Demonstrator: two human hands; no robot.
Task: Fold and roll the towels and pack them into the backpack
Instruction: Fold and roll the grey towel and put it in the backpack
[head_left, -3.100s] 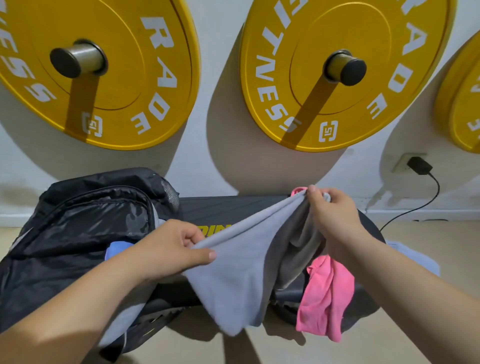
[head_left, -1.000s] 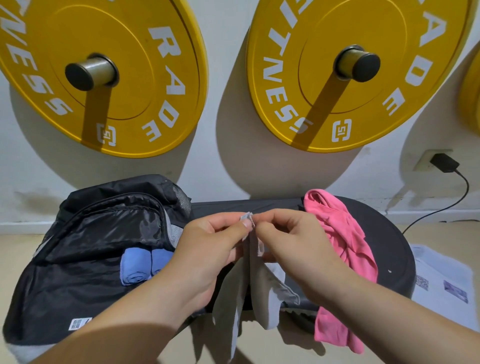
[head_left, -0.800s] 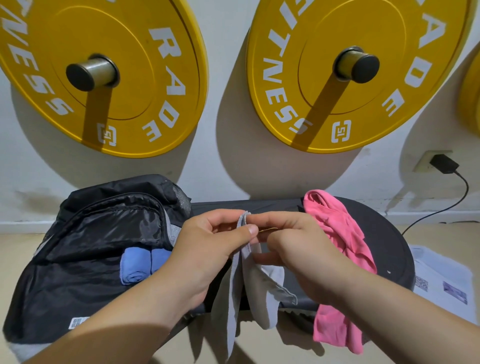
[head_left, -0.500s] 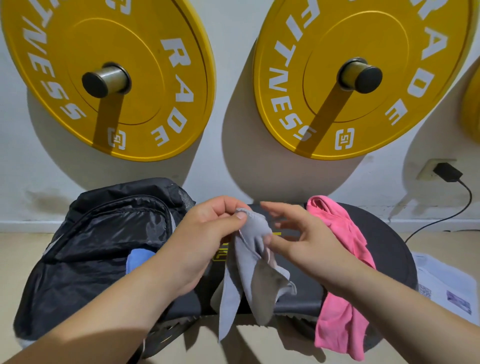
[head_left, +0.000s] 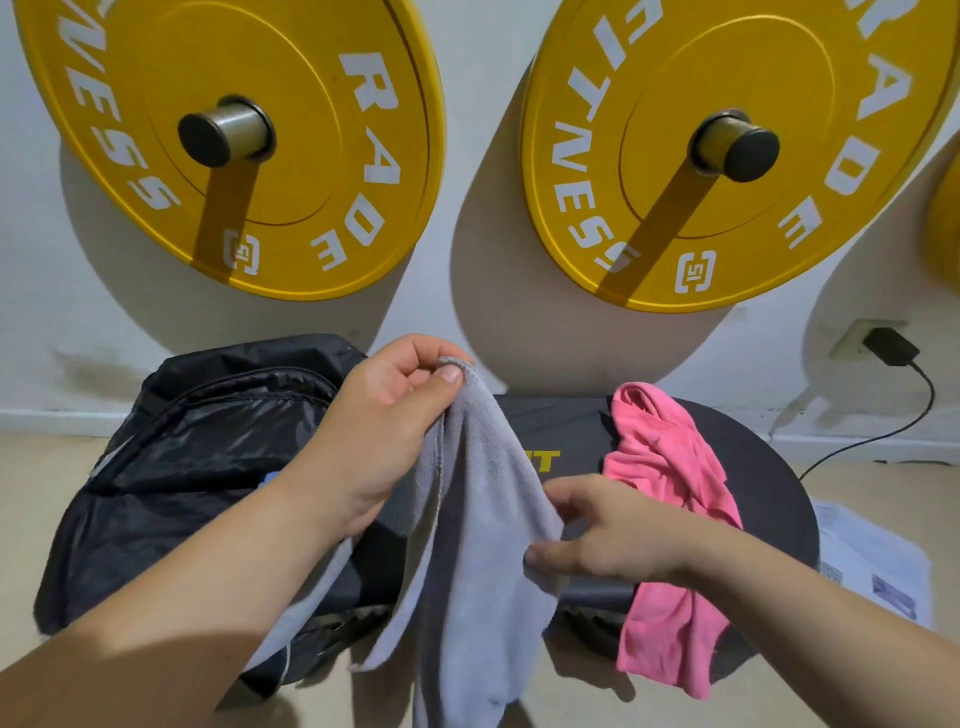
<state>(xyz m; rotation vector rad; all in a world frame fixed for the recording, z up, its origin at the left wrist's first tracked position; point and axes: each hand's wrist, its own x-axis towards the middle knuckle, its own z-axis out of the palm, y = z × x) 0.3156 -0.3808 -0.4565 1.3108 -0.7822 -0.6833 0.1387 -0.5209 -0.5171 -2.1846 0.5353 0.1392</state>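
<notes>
A grey towel (head_left: 478, 530) hangs in front of me, its top corners pinched between thumb and fingers of my left hand (head_left: 384, 431). Lower down, my right hand (head_left: 608, 535) grips the towel's right edge at mid-height. The black backpack (head_left: 182, 457) lies open on the left, and a sliver of a blue rolled towel (head_left: 270, 477) shows inside it behind my left wrist. A crumpled pink towel (head_left: 670, 499) drapes over the right side of the black bench pad (head_left: 753, 467).
Two yellow weight plates (head_left: 311, 156) (head_left: 649, 171) hang on pegs on the white wall behind. A black plug and cable (head_left: 888, 345) sit at the wall socket on the right. A printed sheet (head_left: 872, 571) lies on the floor at the right.
My left hand has taken both top corners and lifted the grey towel higher. My right hand let go of the top and slid down to grip the towel's right edge.
</notes>
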